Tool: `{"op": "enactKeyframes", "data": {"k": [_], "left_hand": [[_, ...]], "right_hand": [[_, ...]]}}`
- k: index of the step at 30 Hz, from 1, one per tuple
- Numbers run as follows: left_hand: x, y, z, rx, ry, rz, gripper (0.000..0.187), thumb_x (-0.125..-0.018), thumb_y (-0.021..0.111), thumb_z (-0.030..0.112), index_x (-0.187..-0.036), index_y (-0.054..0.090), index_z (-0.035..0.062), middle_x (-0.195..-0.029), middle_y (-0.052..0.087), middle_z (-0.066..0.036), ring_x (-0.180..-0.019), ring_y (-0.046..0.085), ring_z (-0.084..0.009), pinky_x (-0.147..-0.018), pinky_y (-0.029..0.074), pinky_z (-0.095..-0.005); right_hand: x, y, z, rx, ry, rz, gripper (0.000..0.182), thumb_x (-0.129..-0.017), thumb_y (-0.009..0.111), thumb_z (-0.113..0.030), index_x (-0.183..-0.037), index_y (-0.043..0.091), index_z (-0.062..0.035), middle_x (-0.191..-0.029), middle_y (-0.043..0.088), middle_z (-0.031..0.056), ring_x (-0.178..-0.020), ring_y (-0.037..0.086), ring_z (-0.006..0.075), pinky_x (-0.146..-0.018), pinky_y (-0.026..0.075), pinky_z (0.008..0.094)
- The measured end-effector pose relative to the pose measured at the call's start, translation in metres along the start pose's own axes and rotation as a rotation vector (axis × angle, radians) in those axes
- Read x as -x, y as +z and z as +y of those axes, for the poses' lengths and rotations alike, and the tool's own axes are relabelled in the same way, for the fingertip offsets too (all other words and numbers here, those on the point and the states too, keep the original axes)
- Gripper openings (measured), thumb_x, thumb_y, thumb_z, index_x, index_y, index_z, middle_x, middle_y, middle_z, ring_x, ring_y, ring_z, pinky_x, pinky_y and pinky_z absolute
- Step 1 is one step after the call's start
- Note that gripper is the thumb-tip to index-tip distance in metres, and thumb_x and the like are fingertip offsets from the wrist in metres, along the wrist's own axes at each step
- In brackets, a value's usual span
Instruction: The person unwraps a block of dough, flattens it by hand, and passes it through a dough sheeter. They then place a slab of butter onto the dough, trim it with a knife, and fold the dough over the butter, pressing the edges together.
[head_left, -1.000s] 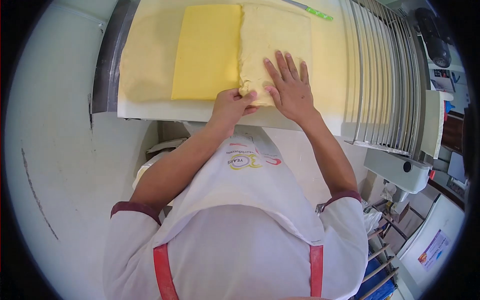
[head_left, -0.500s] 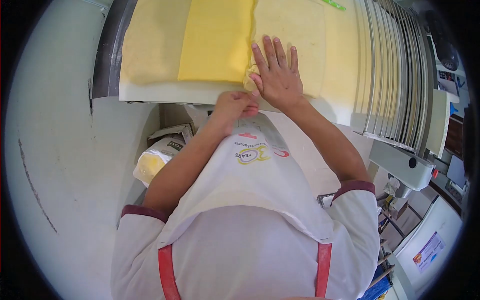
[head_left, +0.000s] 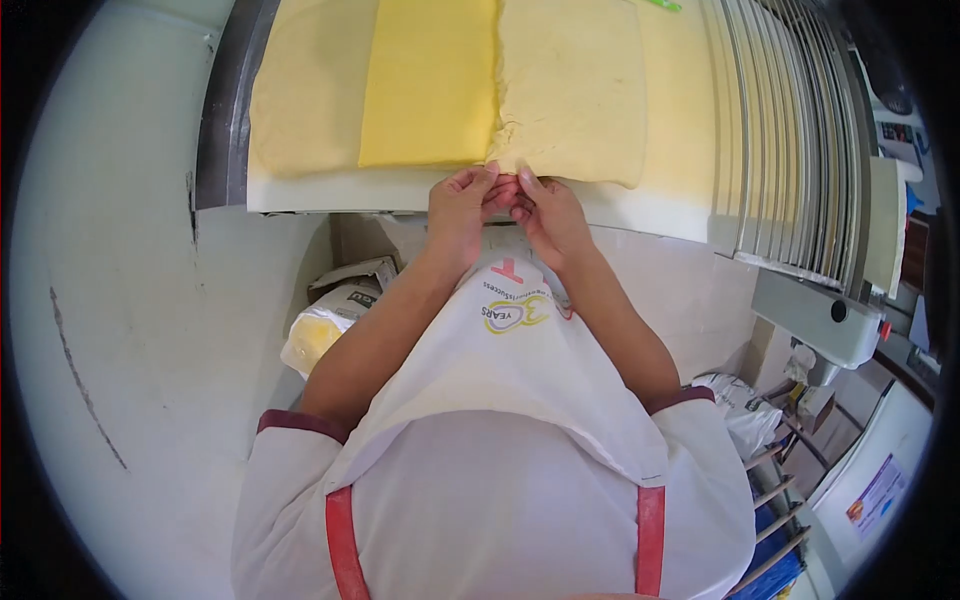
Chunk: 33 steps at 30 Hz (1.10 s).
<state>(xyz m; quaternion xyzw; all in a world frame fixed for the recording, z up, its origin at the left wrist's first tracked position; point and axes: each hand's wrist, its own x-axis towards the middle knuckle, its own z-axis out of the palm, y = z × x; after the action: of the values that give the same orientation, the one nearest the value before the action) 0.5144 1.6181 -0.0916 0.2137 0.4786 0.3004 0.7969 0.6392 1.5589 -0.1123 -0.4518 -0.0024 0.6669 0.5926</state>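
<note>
A wide sheet of pale dough [head_left: 575, 90] lies on the white bed, and a deeper yellow slab [head_left: 430, 85], which looks like butter, covers its middle. The dough's right part meets the slab along a ragged, wrinkled seam. At the seam's near end, my left hand [head_left: 460, 212] pinches the dough's edge between thumb and fingers. Close beside it, my right hand [head_left: 555, 218] pinches the same edge, fingertips nearly touching the left ones. On the left, another stretch of dough [head_left: 308, 100] lies flat past the slab.
The white bed [head_left: 670, 215] belongs to a machine with a metal bar guard [head_left: 790, 130] on the right. A dark metal edge [head_left: 232, 110] bounds it at left. Under it sits a plastic bag with yellow contents [head_left: 312, 338]. A green object [head_left: 665, 5] lies at the top.
My right hand has come off the top of the dough and down to its near edge. My left hand has moved up to meet it. The folded bit at the seam's end now lies flatter.
</note>
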Motion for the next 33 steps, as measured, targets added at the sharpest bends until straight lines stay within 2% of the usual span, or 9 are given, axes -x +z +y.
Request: {"op": "enactKeyframes", "data": {"k": [3, 6, 9, 12, 15, 21, 24, 27, 33], "left_hand": [[0.004, -0.013, 0.001, -0.092, 0.029, 0.057, 0.017, -0.092, 0.063, 0.016, -0.098, 0.061, -0.0002, -0.095, 0.066, -0.008, -0.087, 0.063, -0.0154, -0.080, 0.053, -0.0282], [-0.010, -0.017, -0.011, 0.059, -0.165, -0.213, 0.017, -0.091, 0.065, 0.016, -0.098, 0.060, 0.0011, -0.096, 0.066, -0.008, -0.089, 0.063, -0.0162, -0.082, 0.052, -0.0296], [-0.013, -0.003, -0.015, 0.015, -0.062, -0.028, 0.018, -0.089, 0.068, 0.015, -0.097, 0.062, -0.0002, -0.091, 0.066, -0.009, -0.084, 0.064, -0.0167, -0.080, 0.054, -0.0280], [-0.006, 0.005, -0.010, 0.029, -0.047, 0.063, 0.019, -0.088, 0.069, 0.015, -0.098, 0.061, -0.0002, -0.091, 0.066, -0.009, -0.082, 0.064, -0.0165, -0.080, 0.053, -0.0280], [-0.006, -0.002, -0.008, -0.002, -0.092, 0.005, 0.020, -0.089, 0.068, 0.017, -0.100, 0.060, 0.0024, -0.096, 0.066, -0.009, -0.092, 0.064, -0.0180, -0.084, 0.052, -0.0314], [-0.020, 0.019, -0.026, -0.034, -0.171, -0.111, 0.020, -0.089, 0.067, 0.011, -0.103, 0.060, -0.0014, -0.099, 0.066, -0.011, -0.090, 0.065, -0.0182, -0.085, 0.053, -0.0292], [-0.013, 0.027, -0.027, 0.003, -0.108, -0.056, 0.025, -0.089, 0.068, 0.014, -0.107, 0.058, -0.0003, -0.103, 0.066, -0.011, -0.096, 0.064, -0.0188, -0.091, 0.050, -0.0307], [-0.006, 0.030, -0.020, 0.049, -0.123, -0.031, 0.022, -0.089, 0.067, 0.010, -0.106, 0.059, -0.0014, -0.101, 0.065, -0.010, -0.093, 0.064, -0.0186, -0.083, 0.052, -0.0290], [-0.016, 0.034, -0.030, 0.000, -0.211, -0.224, 0.022, -0.089, 0.066, 0.009, -0.107, 0.059, -0.0011, -0.102, 0.065, -0.010, -0.093, 0.064, -0.0193, -0.085, 0.052, -0.0290]], "right_hand": [[0.001, 0.010, 0.013, 0.259, -0.141, 0.200, 0.021, -0.095, 0.060, -0.021, -0.098, 0.058, -0.0003, -0.081, 0.063, 0.0047, -0.067, 0.056, 0.0101, -0.055, 0.046, 0.0248], [0.000, 0.010, 0.013, 0.287, -0.159, 0.213, 0.023, -0.095, 0.059, -0.023, -0.098, 0.059, -0.0004, -0.083, 0.064, 0.0057, -0.064, 0.057, 0.0103, -0.051, 0.045, 0.0240], [0.007, 0.001, -0.006, 0.478, -0.007, 0.144, 0.022, -0.095, 0.061, -0.023, -0.097, 0.059, -0.0006, -0.083, 0.064, 0.0060, -0.064, 0.058, 0.0103, -0.053, 0.047, 0.0232], [0.020, -0.009, -0.024, 0.192, 0.129, 0.091, 0.024, -0.094, 0.062, -0.024, -0.097, 0.059, -0.0003, -0.082, 0.065, 0.0064, -0.066, 0.059, 0.0106, -0.057, 0.050, 0.0241], [0.008, -0.011, -0.012, 0.055, -0.077, 0.175, 0.026, -0.095, 0.061, -0.026, -0.098, 0.060, -0.0003, -0.081, 0.065, 0.0062, -0.066, 0.059, 0.0114, -0.059, 0.052, 0.0249], [0.011, -0.019, -0.011, 0.360, -0.121, 0.195, 0.026, -0.095, 0.060, -0.027, -0.099, 0.061, -0.0012, -0.079, 0.064, 0.0050, -0.066, 0.059, 0.0111, -0.060, 0.051, 0.0242], [0.023, -0.022, -0.037, 0.360, 0.090, 0.199, 0.023, -0.094, 0.062, -0.024, -0.099, 0.061, -0.0013, -0.078, 0.063, 0.0046, -0.065, 0.058, 0.0107, -0.059, 0.050, 0.0239], [0.020, -0.022, -0.037, 0.055, -0.016, 0.196, 0.021, -0.093, 0.063, -0.022, -0.097, 0.060, -0.0016, -0.077, 0.063, 0.0045, -0.063, 0.057, 0.0108, -0.057, 0.049, 0.0243], [0.015, -0.033, -0.017, 0.219, -0.149, 0.258, 0.021, -0.093, 0.063, -0.023, -0.094, 0.059, -0.0021, -0.077, 0.062, 0.0042, -0.066, 0.058, 0.0105, -0.059, 0.048, 0.0233]]}}
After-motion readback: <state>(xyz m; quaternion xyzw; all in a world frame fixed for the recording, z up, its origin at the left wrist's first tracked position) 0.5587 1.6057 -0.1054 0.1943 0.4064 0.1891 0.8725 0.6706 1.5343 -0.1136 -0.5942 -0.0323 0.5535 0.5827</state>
